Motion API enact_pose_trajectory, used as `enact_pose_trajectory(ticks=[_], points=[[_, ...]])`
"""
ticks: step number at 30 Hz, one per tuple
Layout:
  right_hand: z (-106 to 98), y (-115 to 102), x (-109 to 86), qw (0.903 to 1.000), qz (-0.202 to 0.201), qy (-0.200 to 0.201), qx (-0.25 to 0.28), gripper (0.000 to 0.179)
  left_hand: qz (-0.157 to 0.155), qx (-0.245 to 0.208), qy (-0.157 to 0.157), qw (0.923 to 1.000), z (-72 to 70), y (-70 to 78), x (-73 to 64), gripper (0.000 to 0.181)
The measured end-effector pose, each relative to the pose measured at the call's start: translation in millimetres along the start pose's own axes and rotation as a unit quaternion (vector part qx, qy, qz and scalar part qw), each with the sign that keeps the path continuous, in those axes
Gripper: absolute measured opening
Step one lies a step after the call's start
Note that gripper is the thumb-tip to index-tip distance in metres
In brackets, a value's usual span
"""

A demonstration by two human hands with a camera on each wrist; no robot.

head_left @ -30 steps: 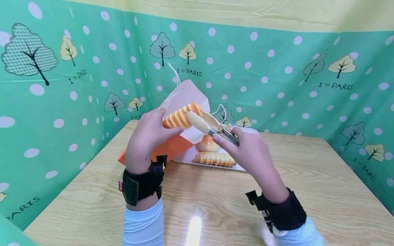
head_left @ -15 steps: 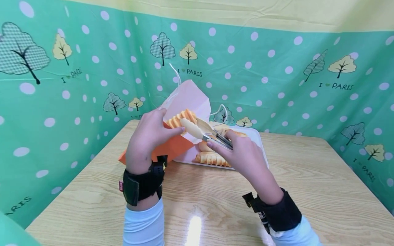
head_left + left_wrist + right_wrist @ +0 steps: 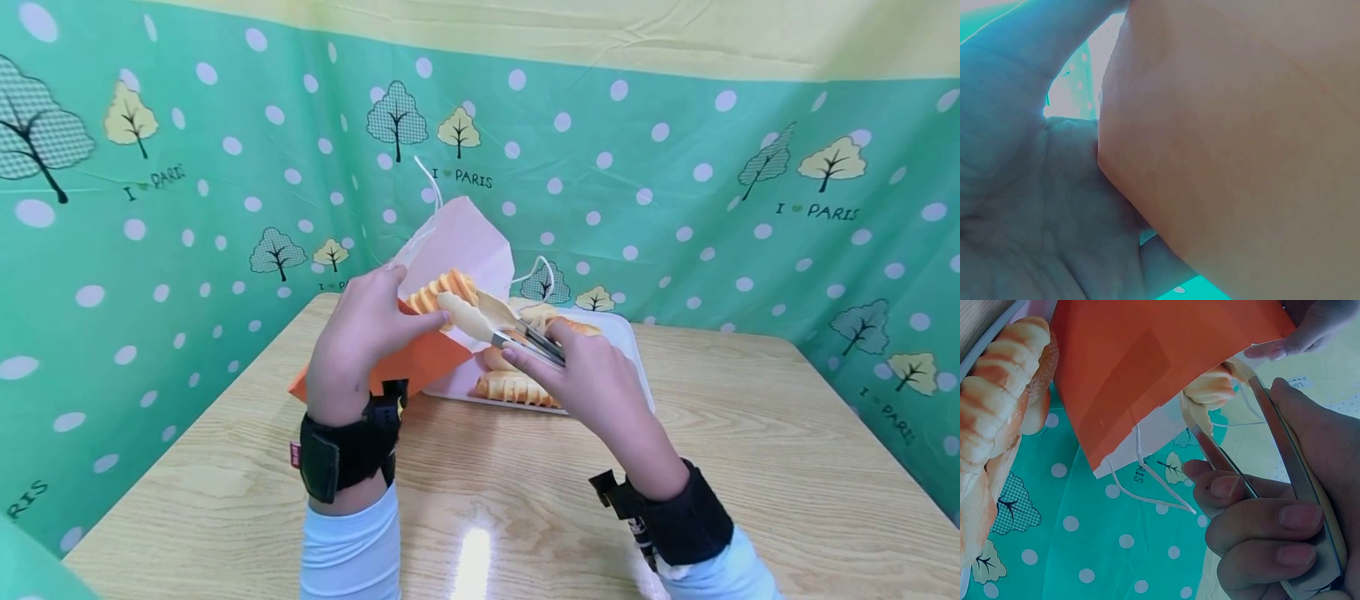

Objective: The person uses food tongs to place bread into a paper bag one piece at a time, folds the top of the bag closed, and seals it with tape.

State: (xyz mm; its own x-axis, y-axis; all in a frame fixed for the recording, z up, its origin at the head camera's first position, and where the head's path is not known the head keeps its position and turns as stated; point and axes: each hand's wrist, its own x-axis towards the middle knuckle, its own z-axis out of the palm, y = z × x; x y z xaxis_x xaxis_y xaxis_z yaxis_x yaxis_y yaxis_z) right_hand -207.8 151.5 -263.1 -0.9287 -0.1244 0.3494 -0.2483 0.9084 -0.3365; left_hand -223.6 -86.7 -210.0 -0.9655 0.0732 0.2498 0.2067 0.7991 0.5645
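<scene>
The right hand [image 3: 600, 371], fingers curled round the tongs [image 3: 498, 337], has their tips at the ridged bread [image 3: 441, 292] in the mouth of the orange paper bag [image 3: 416, 362], whose edge the left hand [image 3: 363, 317] grips; slackened tongs or a buckling edge could spill the bread.

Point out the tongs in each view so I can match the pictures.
Head: the tongs are near the centre, slanting up-left from the right hand to the orange bag.
Left wrist: not in it.
Right wrist: the tongs run from lower right up toward the bag's opening.
Shared landmark: the bag, which fills the right side of the left wrist view.
</scene>
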Motion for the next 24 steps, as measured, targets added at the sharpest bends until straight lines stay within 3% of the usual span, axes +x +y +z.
enact_pose_trajectory(ticks=[11,24], points=[[2.8,-2.7,-1.2,1.0000,-0.003,-0.001,0.003,0.060,0.010,-0.011,0.005,0.9999,1.5,-3.0,-0.2,0.064],[5.9,-2.1,-1.2,0.9999,-0.001,0.001,0.014,0.059,0.014,-0.011,0.007,0.9998,1.0,-3.3,-0.5,0.064]])
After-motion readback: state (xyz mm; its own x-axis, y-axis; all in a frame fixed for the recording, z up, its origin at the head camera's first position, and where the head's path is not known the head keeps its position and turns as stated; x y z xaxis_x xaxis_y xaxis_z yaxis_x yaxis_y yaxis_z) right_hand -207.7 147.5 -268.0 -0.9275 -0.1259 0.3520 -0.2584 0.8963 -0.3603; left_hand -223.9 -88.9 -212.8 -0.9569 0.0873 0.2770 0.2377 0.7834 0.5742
